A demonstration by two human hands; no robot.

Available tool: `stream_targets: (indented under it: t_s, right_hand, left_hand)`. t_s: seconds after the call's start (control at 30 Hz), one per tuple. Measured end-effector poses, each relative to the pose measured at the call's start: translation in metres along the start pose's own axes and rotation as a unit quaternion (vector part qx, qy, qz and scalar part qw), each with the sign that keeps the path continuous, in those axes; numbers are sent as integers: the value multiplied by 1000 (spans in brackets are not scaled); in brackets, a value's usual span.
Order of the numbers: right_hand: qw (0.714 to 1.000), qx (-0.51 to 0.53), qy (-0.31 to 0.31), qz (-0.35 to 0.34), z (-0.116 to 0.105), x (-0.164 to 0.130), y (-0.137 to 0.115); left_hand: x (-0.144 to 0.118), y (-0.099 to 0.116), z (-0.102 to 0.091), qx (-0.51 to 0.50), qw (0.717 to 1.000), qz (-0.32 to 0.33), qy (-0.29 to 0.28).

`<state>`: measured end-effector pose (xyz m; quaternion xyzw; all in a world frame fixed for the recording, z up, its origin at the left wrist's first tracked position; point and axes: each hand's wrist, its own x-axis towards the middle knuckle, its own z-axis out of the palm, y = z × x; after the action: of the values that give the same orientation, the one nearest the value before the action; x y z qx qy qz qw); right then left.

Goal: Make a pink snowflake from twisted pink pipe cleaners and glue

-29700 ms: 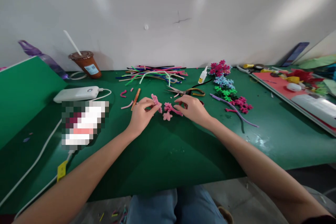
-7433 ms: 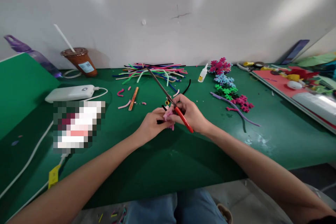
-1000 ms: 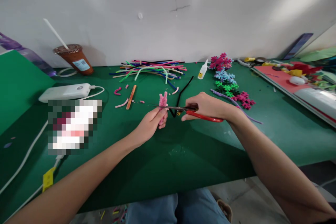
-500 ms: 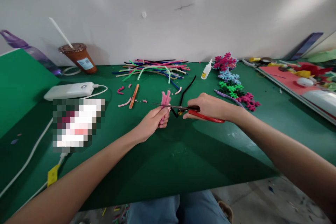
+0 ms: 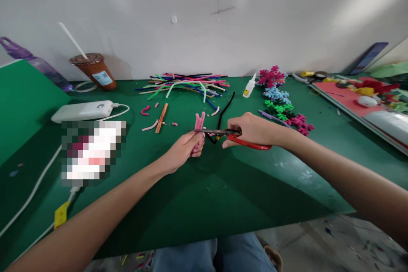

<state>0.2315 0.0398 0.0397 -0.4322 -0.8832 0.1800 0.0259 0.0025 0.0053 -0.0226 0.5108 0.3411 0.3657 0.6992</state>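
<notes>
Fingers (image 5: 192,139) of left hand (image 5: 184,148) pinched around pink pipe-cleaner bundle (image 5: 199,121), held upright above green table (image 5: 223,187). Right hand (image 5: 251,129) curled through red-handled scissors (image 5: 228,135); blades apparently closing across bundle, beside black pipe cleaner (image 5: 223,112).
</notes>
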Motion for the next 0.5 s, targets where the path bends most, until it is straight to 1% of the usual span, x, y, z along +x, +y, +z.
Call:
stream_targets:
  t_s: [0.1, 0.23, 0.4, 0.5]
  right_hand:
    - [999, 31, -22, 11, 2, 1, 2]
    - [999, 45, -29, -2, 6, 2, 2]
    - [999, -6, -10, -53, 7, 4, -1]
    - [996, -46, -9, -70, 5, 4, -3]
  left_hand:
    - [1, 1, 1, -3, 1000, 2, 0]
    - [2, 0, 1, -4, 1000, -2, -6]
    - [1, 0, 1, -5, 1000, -5, -10]
    - [0, 0, 1, -6, 1000, -10, -16]
